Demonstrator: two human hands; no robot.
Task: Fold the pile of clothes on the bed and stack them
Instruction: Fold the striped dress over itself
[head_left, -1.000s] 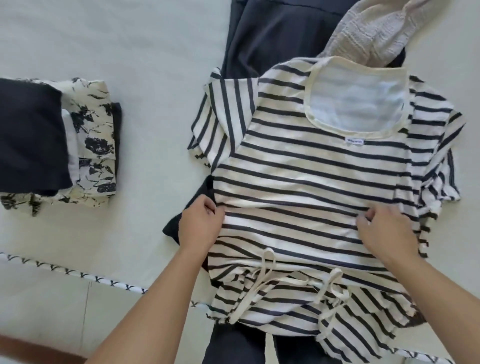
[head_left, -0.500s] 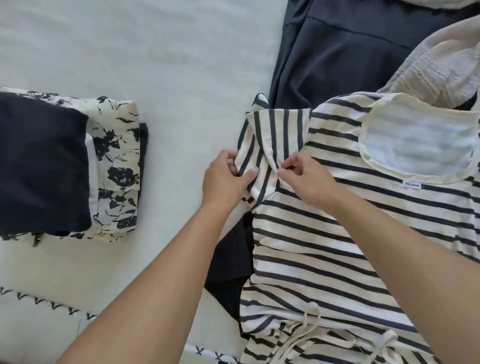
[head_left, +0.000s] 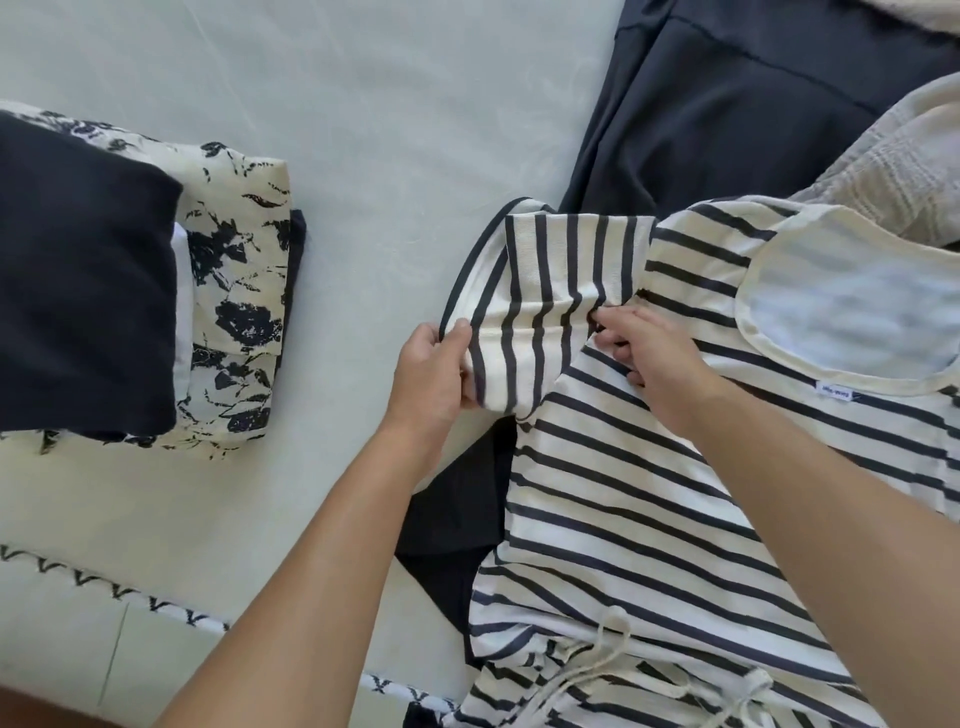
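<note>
Striped sleeve (head_left: 550, 291) between both hands' grip.

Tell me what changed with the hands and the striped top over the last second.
Both hands left the waist of the striped top and moved up to its sleeve. The left hand now grips the sleeve's outer edge; the right hand pinches it near the shoulder seam, spreading it flat. The folded stack at left and the dark garment underneath stayed put.
</note>
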